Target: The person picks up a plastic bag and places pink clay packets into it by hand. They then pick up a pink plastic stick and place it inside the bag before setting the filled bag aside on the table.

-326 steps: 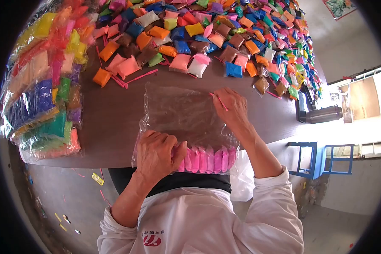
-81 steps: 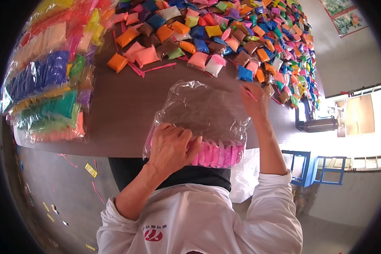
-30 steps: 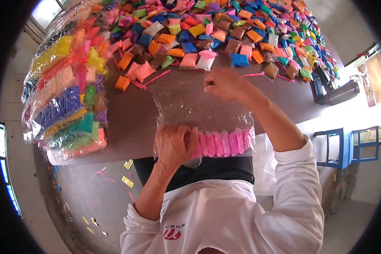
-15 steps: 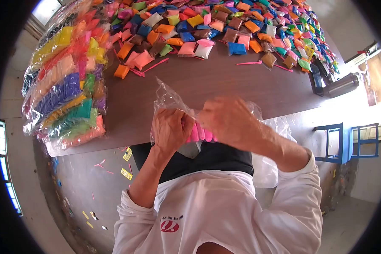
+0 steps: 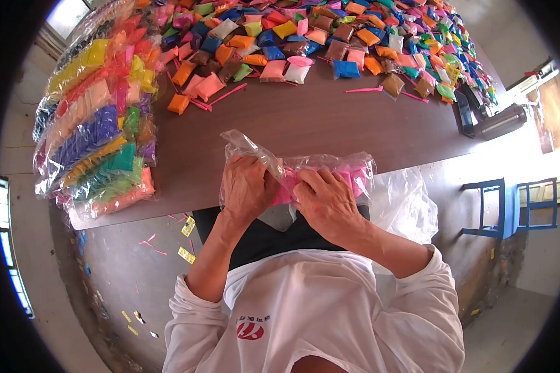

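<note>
A clear plastic bag (image 5: pixel 354 171) with pink packets inside lies along the table's near edge, above my lap. My left hand (image 5: pixel 247 186) is closed round the bag's left part, and loose clear film stands up above it. My right hand (image 5: pixel 325 198) has its fingers bent onto the middle of the bag, gripping the plastic over the pink packets. The fingertips of both hands are partly hidden.
Many small coloured packets (image 5: pixel 281 70) cover the far side of the brown table (image 5: pixel 280 124). Filled clear bags (image 5: pixel 93 133) are piled at the left. A metal flask (image 5: pixel 503 122) lies at the right edge. Clear plastic (image 5: pixel 404 202) hangs beside my lap; a blue stool (image 5: pixel 507 208) stands beyond.
My right hand has moved down and slightly left onto the bag. More of the pink packets now show to its right, and the bag's right part lies stretched along the table edge.
</note>
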### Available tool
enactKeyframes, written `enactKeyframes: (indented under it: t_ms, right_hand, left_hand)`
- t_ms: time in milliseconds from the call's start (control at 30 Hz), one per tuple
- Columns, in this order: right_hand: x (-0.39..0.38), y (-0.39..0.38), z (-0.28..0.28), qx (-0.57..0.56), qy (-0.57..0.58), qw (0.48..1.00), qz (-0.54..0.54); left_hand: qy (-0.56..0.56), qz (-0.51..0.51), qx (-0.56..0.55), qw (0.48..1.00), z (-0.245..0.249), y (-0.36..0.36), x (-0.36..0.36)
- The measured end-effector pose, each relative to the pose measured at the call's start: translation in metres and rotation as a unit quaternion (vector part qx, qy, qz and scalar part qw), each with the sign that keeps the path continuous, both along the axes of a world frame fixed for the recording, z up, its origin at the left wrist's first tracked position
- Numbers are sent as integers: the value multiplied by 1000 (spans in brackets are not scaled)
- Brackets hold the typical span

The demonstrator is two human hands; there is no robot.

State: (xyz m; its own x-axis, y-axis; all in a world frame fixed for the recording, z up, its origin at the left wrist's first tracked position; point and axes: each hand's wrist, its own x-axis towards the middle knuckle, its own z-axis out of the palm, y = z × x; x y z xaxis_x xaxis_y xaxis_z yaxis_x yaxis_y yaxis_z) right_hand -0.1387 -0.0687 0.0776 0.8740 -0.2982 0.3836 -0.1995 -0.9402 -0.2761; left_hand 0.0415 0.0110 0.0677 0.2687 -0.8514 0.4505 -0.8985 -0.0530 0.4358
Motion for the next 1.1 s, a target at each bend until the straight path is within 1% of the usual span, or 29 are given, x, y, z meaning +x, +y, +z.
enactKeyframes:
  t_ms: [100, 133, 200, 300, 333, 433, 533, 633, 667, 767, 867, 967, 1067, 1100]
  right_hand:
    - [5, -7, -5, -26, -53, 998, 10]
    - [7, -11, -7, -18, -40, 999, 14]
    - [10, -21, -8, -3, -17, 1000, 22]
    - [22, -37, -14, -11, -62, 997, 41]
    - [27, -40, -12, -16, -46, 998, 35]
    - [37, -48, -11, -20, -41, 998, 49]
    - [39, -53, -12, -13, -25, 997, 68]
    - [41, -55, -13, -25, -43, 996, 80]
    - [41, -56, -13, -27, -33, 995, 85]
    - [41, -58, -8, -36, -5, 995, 95]
    - [42, -59, -4, -47, 4, 994, 102]
    - [45, -59, -7, -57, -5, 992, 108]
    - [44, -60, -8, -60, -4, 992, 107]
    - [44, -60, -9, -57, -11, 993, 105]
  left_hand:
    - [10, 1, 27, 1000, -1, 0, 6]
    - [14, 3, 36, 999, -1, 1, 8]
    - [49, -3, 50, 998, 4, 2, 12]
    - [117, 5, 75, 990, 13, 5, 19]
    - [142, 12, 84, 986, 15, 8, 21]
    - [318, 21, 68, 945, 18, 16, 37]
    - [372, 76, 22, 925, 18, 27, 60]
    - [450, 75, -34, 889, 17, 36, 84]
    - [471, 84, -12, 878, 15, 38, 90]
    - [549, 70, -15, 833, 12, 37, 92]
    - [558, 77, -11, 826, 10, 30, 91]
    - [496, 89, 24, 863, 27, 21, 82]
    - [455, 90, 60, 884, 38, 13, 72]
    - [457, 82, 56, 884, 37, 13, 72]
